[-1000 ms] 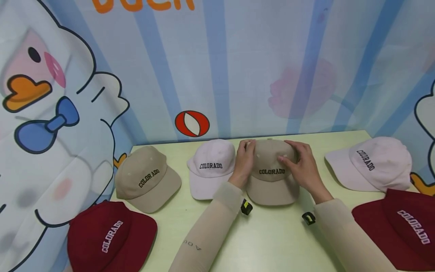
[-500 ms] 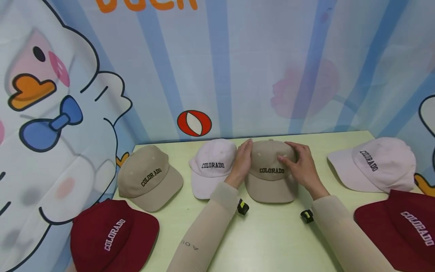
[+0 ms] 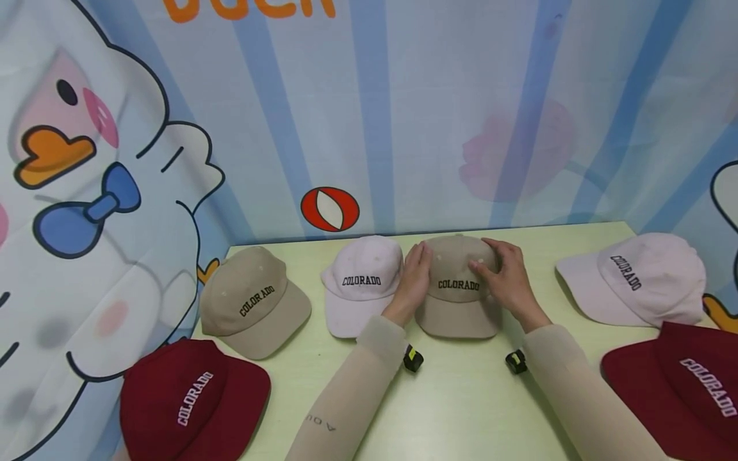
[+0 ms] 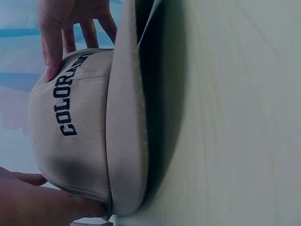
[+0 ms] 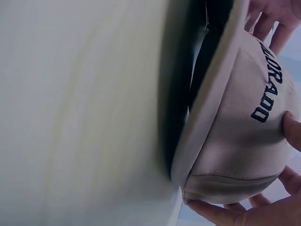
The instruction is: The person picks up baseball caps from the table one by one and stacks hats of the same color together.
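We list: beige cap, axis twelve-to-six, brim toward six; right grip pinching it, left grip straight-fingered alongside; desk edge at twelve.

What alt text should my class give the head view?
A right hand grips a beige COLORADO cap while the left hand touches its side. On the pale table lie, at picture left, a white cap, a second beige cap and a maroon cap; at right, another white cap and another maroon cap.
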{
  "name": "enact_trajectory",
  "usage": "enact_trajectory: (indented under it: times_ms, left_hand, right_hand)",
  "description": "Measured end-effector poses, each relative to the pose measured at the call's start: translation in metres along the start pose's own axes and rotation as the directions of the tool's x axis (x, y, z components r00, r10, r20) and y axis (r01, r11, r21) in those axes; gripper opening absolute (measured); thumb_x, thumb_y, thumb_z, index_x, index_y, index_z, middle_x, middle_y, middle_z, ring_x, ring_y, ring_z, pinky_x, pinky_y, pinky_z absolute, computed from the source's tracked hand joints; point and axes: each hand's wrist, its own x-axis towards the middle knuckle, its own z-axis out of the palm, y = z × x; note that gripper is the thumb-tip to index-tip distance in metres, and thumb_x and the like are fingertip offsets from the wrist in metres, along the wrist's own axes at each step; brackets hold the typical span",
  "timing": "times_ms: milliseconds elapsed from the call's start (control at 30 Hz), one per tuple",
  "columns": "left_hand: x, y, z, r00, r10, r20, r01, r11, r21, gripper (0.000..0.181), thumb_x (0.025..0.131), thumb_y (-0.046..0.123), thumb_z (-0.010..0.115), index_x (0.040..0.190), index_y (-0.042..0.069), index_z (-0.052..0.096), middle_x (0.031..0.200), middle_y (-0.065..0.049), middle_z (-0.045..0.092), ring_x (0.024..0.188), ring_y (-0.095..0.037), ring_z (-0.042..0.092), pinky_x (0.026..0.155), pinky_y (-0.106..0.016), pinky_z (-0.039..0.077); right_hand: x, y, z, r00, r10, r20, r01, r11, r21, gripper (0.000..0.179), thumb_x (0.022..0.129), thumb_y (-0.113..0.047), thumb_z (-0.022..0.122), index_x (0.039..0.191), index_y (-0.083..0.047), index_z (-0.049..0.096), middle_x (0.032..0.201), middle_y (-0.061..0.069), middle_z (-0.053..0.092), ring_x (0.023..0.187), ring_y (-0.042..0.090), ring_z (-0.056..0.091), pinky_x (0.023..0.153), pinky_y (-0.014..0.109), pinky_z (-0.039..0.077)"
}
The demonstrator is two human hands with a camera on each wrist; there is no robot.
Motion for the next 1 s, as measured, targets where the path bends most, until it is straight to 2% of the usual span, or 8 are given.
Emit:
enact_trajectory:
  times_ms: [267, 567, 800, 1000]
  left_hand:
    - [-0.0054, -0.0006, 0.0051, 0.999, -0.048, -0.016, 0.048, 0.999, 0.008, 0.068, 0.109, 0.055, 0.033, 0.167, 0.022, 0.019, 0.176, -0.004, 0.01, 0.163, -0.025, 0.006, 0.132, -0.047, 0.007]
    - [-0.0062, -0.0012, 0.0063, 0.999, -0.045, -0.03, 0.045, 0.999, -0.009, 0.07, 0.109, 0.056, 0.034, 0.167, 0.023, 0.016, 0.176, -0.004, 0.011, 0.163, -0.023, 0.009, 0.131, -0.045, 0.008]
    - [-0.0043, -0.002, 0.0052, 0.999, -0.012, -0.038, 0.011, 1.0, -0.021, 0.07, 0.109, 0.053, 0.035, 0.167, 0.019, 0.016, 0.175, -0.007, 0.015, 0.162, -0.025, 0.012, 0.131, -0.045, 0.01]
    - [-0.006, -0.0022, 0.0029, 0.999, -0.018, -0.034, 0.018, 1.0, 0.001, 0.069, 0.109, 0.055, 0.034, 0.167, 0.022, 0.017, 0.175, -0.005, 0.016, 0.162, -0.024, 0.011, 0.131, -0.046, 0.01]
  right_hand:
    - [0.0034, -0.002, 0.0019, 0.999, 0.02, 0.029, -0.018, 0.998, -0.052, 0.065, 0.104, -0.026, 0.065, 0.159, -0.006, 0.037, 0.162, 0.031, 0.023, 0.151, 0.051, 0.027, 0.124, 0.064, 0.022]
    - [0.0044, -0.0034, 0.0036, 0.996, 0.038, 0.086, -0.033, 0.998, -0.059, 0.068, 0.107, -0.029, 0.058, 0.163, -0.007, 0.028, 0.165, 0.032, 0.019, 0.153, 0.052, 0.023, 0.125, 0.064, 0.019]
    - [0.0063, -0.005, 0.004, 0.993, 0.046, 0.113, -0.039, 0.997, -0.059, 0.068, 0.108, -0.031, 0.056, 0.164, -0.008, 0.025, 0.166, 0.032, 0.017, 0.154, 0.051, 0.021, 0.126, 0.064, 0.018]
    - [0.0044, -0.0062, 0.0027, 0.991, 0.061, 0.123, -0.053, 0.996, -0.072, 0.071, 0.108, -0.033, 0.055, 0.165, -0.009, 0.022, 0.168, 0.032, 0.014, 0.155, 0.052, 0.018, 0.126, 0.065, 0.016]
